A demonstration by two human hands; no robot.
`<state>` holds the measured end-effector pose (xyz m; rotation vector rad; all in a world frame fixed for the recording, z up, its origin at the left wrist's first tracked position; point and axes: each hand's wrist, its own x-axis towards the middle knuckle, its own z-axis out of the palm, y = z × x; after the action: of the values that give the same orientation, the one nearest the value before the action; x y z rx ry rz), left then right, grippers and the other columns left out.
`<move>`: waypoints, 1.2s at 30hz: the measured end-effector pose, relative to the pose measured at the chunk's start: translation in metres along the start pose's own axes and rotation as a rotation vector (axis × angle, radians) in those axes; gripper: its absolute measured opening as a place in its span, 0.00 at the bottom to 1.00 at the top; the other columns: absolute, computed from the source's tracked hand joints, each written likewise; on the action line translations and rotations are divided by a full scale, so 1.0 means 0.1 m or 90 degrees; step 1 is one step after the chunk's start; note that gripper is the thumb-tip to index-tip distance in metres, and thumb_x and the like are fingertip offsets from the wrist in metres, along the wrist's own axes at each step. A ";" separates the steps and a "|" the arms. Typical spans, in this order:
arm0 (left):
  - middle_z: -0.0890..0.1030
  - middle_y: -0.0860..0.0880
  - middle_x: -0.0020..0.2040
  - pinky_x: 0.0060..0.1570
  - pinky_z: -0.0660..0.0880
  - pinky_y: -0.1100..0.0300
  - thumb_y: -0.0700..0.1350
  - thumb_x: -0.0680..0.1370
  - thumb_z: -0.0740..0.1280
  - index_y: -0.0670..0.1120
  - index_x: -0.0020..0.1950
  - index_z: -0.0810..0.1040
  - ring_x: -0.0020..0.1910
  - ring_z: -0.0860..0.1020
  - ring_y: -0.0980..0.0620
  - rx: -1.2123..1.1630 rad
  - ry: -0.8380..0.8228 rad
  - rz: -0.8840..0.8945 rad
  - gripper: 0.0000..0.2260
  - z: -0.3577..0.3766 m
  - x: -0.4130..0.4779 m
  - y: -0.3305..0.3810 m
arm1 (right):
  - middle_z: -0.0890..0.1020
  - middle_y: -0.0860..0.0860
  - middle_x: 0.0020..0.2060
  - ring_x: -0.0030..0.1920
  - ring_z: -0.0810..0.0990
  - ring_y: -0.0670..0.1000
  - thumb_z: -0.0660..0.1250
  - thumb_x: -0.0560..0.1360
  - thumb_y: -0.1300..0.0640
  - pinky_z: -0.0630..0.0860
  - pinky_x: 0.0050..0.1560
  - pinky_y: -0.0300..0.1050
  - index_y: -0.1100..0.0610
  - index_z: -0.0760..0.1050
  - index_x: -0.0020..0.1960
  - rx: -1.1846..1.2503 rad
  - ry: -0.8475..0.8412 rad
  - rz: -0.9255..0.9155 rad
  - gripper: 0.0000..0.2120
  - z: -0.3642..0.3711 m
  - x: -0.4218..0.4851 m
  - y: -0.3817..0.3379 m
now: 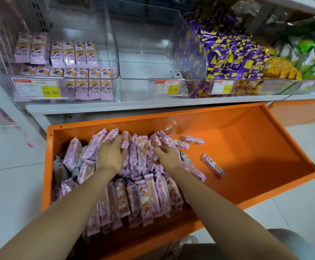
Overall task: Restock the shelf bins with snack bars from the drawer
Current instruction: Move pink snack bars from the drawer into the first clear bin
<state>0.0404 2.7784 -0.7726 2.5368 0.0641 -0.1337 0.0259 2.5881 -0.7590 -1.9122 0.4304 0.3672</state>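
I am gathering snack bars (143, 199) in the orange drawer (246, 151). My left grip (111, 154) is curling round a bunch in the pile, and my right grip (167, 153) is pinching one wrapper. Next, I judge, comes lifting them into the empty middle bin (143, 61).

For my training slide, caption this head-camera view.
Left hand and right hand grip pink snack bars in the orange drawer beneath a near-empty clear bin.

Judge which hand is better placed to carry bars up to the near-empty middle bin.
Right, likely: the right hand pinches snack bars directly below the middle bin; the left hand sits further left.
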 end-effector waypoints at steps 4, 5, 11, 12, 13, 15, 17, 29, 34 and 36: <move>0.74 0.51 0.37 0.32 0.65 0.58 0.41 0.84 0.55 0.50 0.66 0.71 0.30 0.68 0.50 -0.365 0.000 -0.166 0.13 -0.05 0.00 -0.02 | 0.79 0.56 0.50 0.43 0.81 0.55 0.61 0.81 0.56 0.78 0.55 0.52 0.60 0.71 0.59 0.097 -0.021 0.047 0.10 0.04 -0.04 -0.06; 0.74 0.53 0.39 0.35 0.67 0.58 0.41 0.84 0.53 0.50 0.65 0.72 0.32 0.69 0.50 -0.454 -0.001 -0.211 0.13 -0.05 0.00 -0.03 | 0.77 0.54 0.50 0.44 0.81 0.55 0.61 0.82 0.57 0.78 0.55 0.51 0.59 0.70 0.59 0.118 -0.037 0.046 0.08 0.07 -0.06 -0.09; 0.80 0.44 0.42 0.20 0.63 0.63 0.41 0.85 0.48 0.50 0.66 0.73 0.26 0.66 0.54 -0.714 -0.064 -0.298 0.18 -0.08 -0.08 -0.03 | 0.77 0.53 0.51 0.51 0.79 0.53 0.62 0.80 0.63 0.81 0.48 0.44 0.54 0.67 0.68 0.192 -0.084 -0.043 0.17 0.28 -0.21 -0.26; 0.79 0.46 0.38 0.20 0.62 0.64 0.41 0.85 0.48 0.48 0.67 0.73 0.26 0.65 0.55 -0.729 -0.064 -0.293 0.18 -0.11 -0.09 -0.01 | 0.77 0.55 0.51 0.53 0.79 0.54 0.62 0.79 0.63 0.81 0.50 0.46 0.53 0.67 0.68 0.180 -0.084 -0.057 0.19 0.30 -0.23 -0.27; 0.78 0.48 0.35 0.19 0.61 0.65 0.41 0.85 0.48 0.47 0.67 0.73 0.25 0.64 0.55 -0.748 -0.062 -0.293 0.18 -0.14 -0.11 0.01 | 0.76 0.55 0.51 0.54 0.79 0.56 0.63 0.79 0.63 0.81 0.52 0.48 0.51 0.67 0.68 0.167 -0.083 -0.066 0.19 0.32 -0.25 -0.29; 0.77 0.51 0.32 0.20 0.62 0.65 0.43 0.85 0.49 0.47 0.64 0.75 0.25 0.65 0.56 -0.766 -0.051 -0.294 0.17 -0.22 -0.15 0.08 | 0.75 0.54 0.46 0.53 0.78 0.58 0.64 0.78 0.63 0.80 0.55 0.52 0.51 0.67 0.67 0.152 -0.079 -0.075 0.20 0.33 -0.28 -0.30; 0.77 0.50 0.35 0.22 0.67 0.66 0.51 0.86 0.50 0.47 0.61 0.76 0.27 0.69 0.57 -0.755 -0.049 -0.292 0.17 -0.32 -0.23 0.15 | 0.74 0.52 0.43 0.48 0.77 0.54 0.63 0.78 0.65 0.79 0.56 0.51 0.51 0.67 0.68 0.143 -0.082 -0.083 0.21 0.33 -0.32 -0.31; 0.76 0.46 0.68 0.58 0.73 0.45 0.70 0.69 0.69 0.48 0.65 0.78 0.62 0.75 0.41 -0.708 -0.109 -0.216 0.33 -0.63 -0.51 -0.05 | 0.79 0.54 0.51 0.46 0.80 0.50 0.64 0.80 0.60 0.80 0.47 0.43 0.55 0.69 0.66 0.107 -0.111 -0.193 0.16 0.47 -0.66 -0.64; 0.84 0.45 0.54 0.63 0.74 0.49 0.48 0.78 0.70 0.44 0.54 0.83 0.58 0.80 0.44 -0.687 -0.067 -0.141 0.10 -0.91 -0.59 0.02 | 0.78 0.60 0.53 0.53 0.77 0.60 0.68 0.73 0.40 0.75 0.59 0.63 0.53 0.76 0.60 -0.002 -0.081 -0.259 0.22 0.66 -0.74 -0.76; 0.86 0.47 0.50 0.61 0.76 0.51 0.41 0.78 0.68 0.45 0.54 0.84 0.55 0.82 0.47 -0.661 -0.060 -0.106 0.07 -1.02 -0.58 0.00 | 0.78 0.58 0.55 0.55 0.78 0.58 0.67 0.72 0.40 0.76 0.60 0.59 0.51 0.77 0.60 0.006 -0.066 -0.270 0.22 0.71 -0.78 -0.85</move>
<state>-0.0089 2.8352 -0.6827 1.4854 0.2389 -0.2166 -0.0079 2.6931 -0.6804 -1.9060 -0.0460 0.1811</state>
